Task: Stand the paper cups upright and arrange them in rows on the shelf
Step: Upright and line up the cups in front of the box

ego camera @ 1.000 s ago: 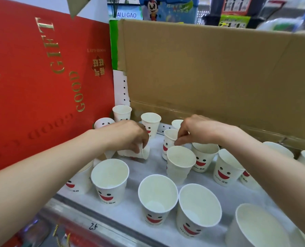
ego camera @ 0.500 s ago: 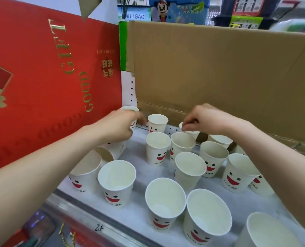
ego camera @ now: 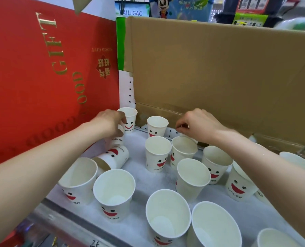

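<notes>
Several white paper cups with red smiley faces stand upright on the white shelf (ego camera: 139, 182). One cup (ego camera: 112, 157) lies on its side near the red box. My left hand (ego camera: 109, 122) curls round a cup (ego camera: 117, 139) just in front of the upright corner cup (ego camera: 130, 120). At the back, my right hand (ego camera: 199, 125) hovers with thumb and forefinger together, right over a cup (ego camera: 191, 138) that it mostly hides. Whether they pinch its rim is unclear. Two upright cups (ego camera: 157, 127) (ego camera: 158, 154) stand between my hands.
A big red gift box (ego camera: 41, 77) walls the left side. A brown cardboard panel (ego camera: 219, 77) closes the back. The shelf's metal front edge (ego camera: 73, 221) runs below the nearest cups. More cups stand at the right under my forearm.
Both hands have reached further back. The left let go of the cup now lying on its side and moved to one near the corner. The right went from the middle to the back row.
</notes>
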Demonstrator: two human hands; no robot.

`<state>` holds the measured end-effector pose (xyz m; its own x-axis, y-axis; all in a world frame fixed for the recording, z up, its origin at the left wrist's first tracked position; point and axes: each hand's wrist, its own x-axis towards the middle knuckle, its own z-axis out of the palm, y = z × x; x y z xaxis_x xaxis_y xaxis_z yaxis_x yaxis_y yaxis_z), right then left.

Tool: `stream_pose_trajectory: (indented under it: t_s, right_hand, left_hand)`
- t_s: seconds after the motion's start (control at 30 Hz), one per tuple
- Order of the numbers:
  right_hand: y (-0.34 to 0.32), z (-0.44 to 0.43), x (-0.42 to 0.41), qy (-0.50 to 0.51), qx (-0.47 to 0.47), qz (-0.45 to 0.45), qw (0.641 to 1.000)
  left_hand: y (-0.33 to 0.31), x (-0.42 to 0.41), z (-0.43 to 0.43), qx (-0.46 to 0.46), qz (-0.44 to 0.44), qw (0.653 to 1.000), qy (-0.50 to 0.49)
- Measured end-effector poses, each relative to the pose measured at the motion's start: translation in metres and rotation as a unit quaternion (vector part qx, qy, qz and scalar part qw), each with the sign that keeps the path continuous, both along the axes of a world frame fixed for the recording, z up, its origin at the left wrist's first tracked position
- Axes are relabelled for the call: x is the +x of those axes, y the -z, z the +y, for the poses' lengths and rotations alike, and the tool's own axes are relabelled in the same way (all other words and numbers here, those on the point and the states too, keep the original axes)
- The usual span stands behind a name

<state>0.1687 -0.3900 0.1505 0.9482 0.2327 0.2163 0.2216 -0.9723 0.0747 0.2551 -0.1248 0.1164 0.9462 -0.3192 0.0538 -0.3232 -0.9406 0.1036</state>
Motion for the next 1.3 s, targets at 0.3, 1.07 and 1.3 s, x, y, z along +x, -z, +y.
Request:
stream_pose_trajectory:
  t_s: [0.3,1.07,1.3]
  right_hand:
    - [-0.006,0.026,0.005,-0.019,-0.007,-0.022,1.0]
    - [-0.017,0.078,-0.001,-0.146,-0.026,-0.004,0.989]
    - [-0.008,0.149,0.0,-0.308,-0.101,0.068,0.943]
  left_hand:
    - [-0.007,-0.001,0.005,-0.01,-0.015,0.999,0.029]
    - [-0.032,-0.058,0.029,-0.104,-0.148,0.965,0.192]
    - [-0.018,-0.137,0.082,-0.258,-0.139,0.946,0.138]
